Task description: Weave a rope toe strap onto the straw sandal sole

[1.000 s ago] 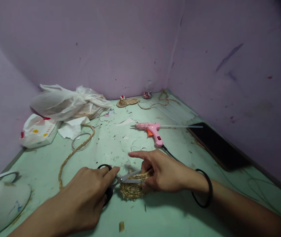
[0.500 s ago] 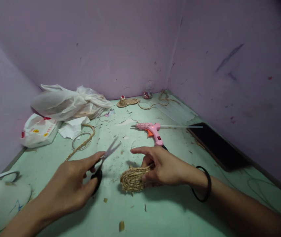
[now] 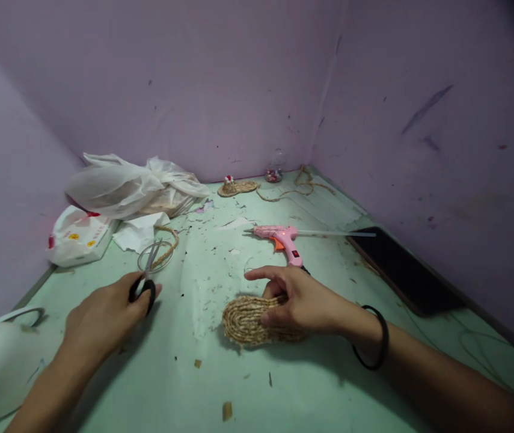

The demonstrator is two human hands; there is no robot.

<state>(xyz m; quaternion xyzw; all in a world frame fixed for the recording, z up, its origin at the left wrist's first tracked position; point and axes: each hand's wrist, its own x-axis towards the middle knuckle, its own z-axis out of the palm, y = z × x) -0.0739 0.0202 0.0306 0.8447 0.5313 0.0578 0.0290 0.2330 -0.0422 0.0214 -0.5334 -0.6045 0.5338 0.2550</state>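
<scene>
Low over the left side of the table, my left hand (image 3: 106, 313) is closed on a pair of black-handled scissors (image 3: 148, 278), blades pointing away from me. Just past the blade tips lie a braided straw cord (image 3: 169, 254) and a thin ring-like coil (image 3: 140, 264). My right hand (image 3: 290, 300) pinches an oval sole of coiled straw braid (image 3: 243, 322) between thumb and fingers, its index finger stretched out. The hand hides part of the sole's right half. Beyond that hand rests a pink glue gun (image 3: 279, 236) with a clear glue stick in its back.
A small straw slipper (image 3: 237, 188) and a jar of beads (image 3: 273, 174) stand by the back wall. At the left are a plastic bag (image 3: 121, 186), a white packet (image 3: 80, 236) and a white rounded object (image 3: 4, 367). A dark tablet-like slab (image 3: 407, 270) lies right.
My left hand has drawn the scissors left, and their blades now point more straight ahead. The straw sole has tipped to show more of its flat face in my right hand.
</scene>
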